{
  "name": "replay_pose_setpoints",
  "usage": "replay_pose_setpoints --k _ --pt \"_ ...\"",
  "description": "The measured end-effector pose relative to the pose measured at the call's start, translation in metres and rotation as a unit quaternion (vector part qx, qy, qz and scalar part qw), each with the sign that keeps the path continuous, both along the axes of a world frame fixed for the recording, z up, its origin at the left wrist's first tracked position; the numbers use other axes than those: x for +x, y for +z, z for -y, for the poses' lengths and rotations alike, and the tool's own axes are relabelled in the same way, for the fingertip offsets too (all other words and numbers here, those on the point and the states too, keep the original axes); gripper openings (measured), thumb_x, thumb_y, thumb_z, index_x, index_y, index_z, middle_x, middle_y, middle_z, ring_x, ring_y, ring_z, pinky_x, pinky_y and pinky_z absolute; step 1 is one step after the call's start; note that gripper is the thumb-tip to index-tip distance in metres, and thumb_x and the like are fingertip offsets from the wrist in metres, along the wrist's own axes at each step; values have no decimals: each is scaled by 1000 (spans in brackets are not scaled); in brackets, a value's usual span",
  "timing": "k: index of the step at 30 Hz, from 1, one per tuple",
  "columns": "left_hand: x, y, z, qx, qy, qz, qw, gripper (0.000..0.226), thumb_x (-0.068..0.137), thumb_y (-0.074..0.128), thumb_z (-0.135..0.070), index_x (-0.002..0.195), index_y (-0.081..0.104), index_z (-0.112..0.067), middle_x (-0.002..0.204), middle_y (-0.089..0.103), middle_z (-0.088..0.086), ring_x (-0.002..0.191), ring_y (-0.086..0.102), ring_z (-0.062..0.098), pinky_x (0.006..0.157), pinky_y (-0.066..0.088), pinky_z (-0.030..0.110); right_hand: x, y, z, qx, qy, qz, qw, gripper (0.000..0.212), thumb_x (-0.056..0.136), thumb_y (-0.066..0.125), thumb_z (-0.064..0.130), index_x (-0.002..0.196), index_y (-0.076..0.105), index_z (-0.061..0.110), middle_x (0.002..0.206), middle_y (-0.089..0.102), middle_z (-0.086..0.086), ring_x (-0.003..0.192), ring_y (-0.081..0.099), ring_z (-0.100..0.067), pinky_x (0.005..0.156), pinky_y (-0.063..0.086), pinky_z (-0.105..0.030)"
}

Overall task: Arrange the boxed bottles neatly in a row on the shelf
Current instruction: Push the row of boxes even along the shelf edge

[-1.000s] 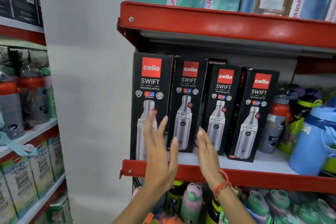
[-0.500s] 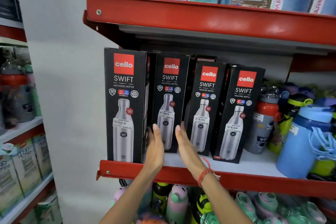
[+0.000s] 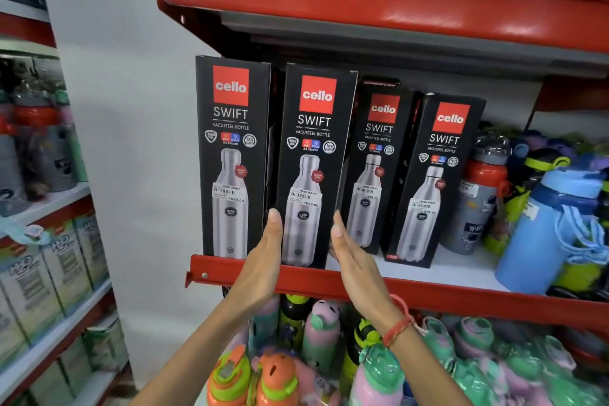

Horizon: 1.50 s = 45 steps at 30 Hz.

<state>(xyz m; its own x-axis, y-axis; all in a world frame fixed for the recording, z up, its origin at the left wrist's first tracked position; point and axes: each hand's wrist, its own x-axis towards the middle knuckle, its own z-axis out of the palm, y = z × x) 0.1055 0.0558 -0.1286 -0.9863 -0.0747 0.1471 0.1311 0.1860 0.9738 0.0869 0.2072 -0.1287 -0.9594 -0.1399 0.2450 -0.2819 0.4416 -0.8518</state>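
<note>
Four black boxed bottles stand upright on the red-edged shelf. The first box is at the shelf's left end, at the front lip. The second box stands beside it, also at the front lip. My left hand presses flat on the second box's left side and my right hand on its right side, low down. The smaller third box and fourth box sit further back, angled slightly. Another dark box is half hidden behind the third.
Loose bottles crowd the shelf right of the boxes: a grey red-lidded bottle and a blue bottle. The red upper shelf hangs just above the box tops. Colourful bottles fill the shelf below. Another rack stands left.
My hands went from hovering in front of the boxes to clasping the second box on both sides. That box has come forward, level with the first. The view moved closer.
</note>
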Motion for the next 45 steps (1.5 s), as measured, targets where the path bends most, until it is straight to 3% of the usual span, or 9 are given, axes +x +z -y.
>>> replay_pose_setpoints --k 4,18,22,24,26,30,35,39,45 --pt "1 -3 4 -6 15 13 1000 97 67 6 -86 149 8 -35 159 11 -9 146 14 13 120 8 42 1 -4 3 6 -17 -26 1000 49 89 23 64 137 19 58 130 48 -28 115 50 -39 100 38 -51" --pt "11 -8 -2 -41 49 -24 998 79 82 10 -74 149 12 -32 159 15 -9 145 17 11 119 9 35 2 -13 -9 6 -8 -58 998 46 89 23 63 135 25 59 127 60 -16 108 58 -33 94 45 -44" --pt "16 -11 -21 -85 189 -144 968 57 96 24 -53 143 37 -23 148 41 -3 135 37 11 107 26 21 0 -9 -15 -14 -10 -89 996 50 90 25 59 138 34 49 135 48 18 103 61 -2 81 44 -10" --pt "16 -5 -32 -97 250 -262 927 39 100 33 -38 130 50 -20 129 50 -2 121 48 8 97 38 18 -3 -4 -22 -50 -39 -111 992 50 92 30 51 139 40 36 134 45 20 117 51 0 95 36 -10" --pt "10 0 -50 -98 212 -329 915 31 99 37 -26 121 56 -16 118 55 -2 114 53 7 95 40 18 -10 -1 -32 -79 -73 -115 988 49 95 33 45 140 41 27 142 44 12 131 40 -7 106 29 -20" --pt "-14 -1 -101 -59 20 -228 972 47 99 29 -43 140 41 -20 142 45 -7 130 38 -5 106 27 10 -33 -1 -49 -113 -78 -34 990 57 97 30 46 147 25 22 154 29 2 140 28 -15 112 21 -30" --pt "-63 1 -124 34 47 -72 996 83 83 11 -68 152 6 -22 162 7 -4 146 6 5 120 5 31 -53 -1 -51 -140 -59 57 987 66 95 25 52 150 3 24 158 16 0 144 18 -20 117 15 -40" --pt "-80 11 -125 59 31 -5 998 80 84 4 -71 151 6 -29 160 9 -8 147 7 11 120 4 36 -58 7 -50 -154 -40 71 985 62 96 25 49 149 -1 30 158 15 1 143 21 -23 116 17 -43" --pt "-50 5 -127 46 52 -15 997 93 73 7 -78 150 13 -27 160 15 -4 147 12 13 120 9 38 -43 9 -65 -161 -18 86 983 59 97 28 46 149 3 32 157 17 6 144 19 -18 115 16 -39"
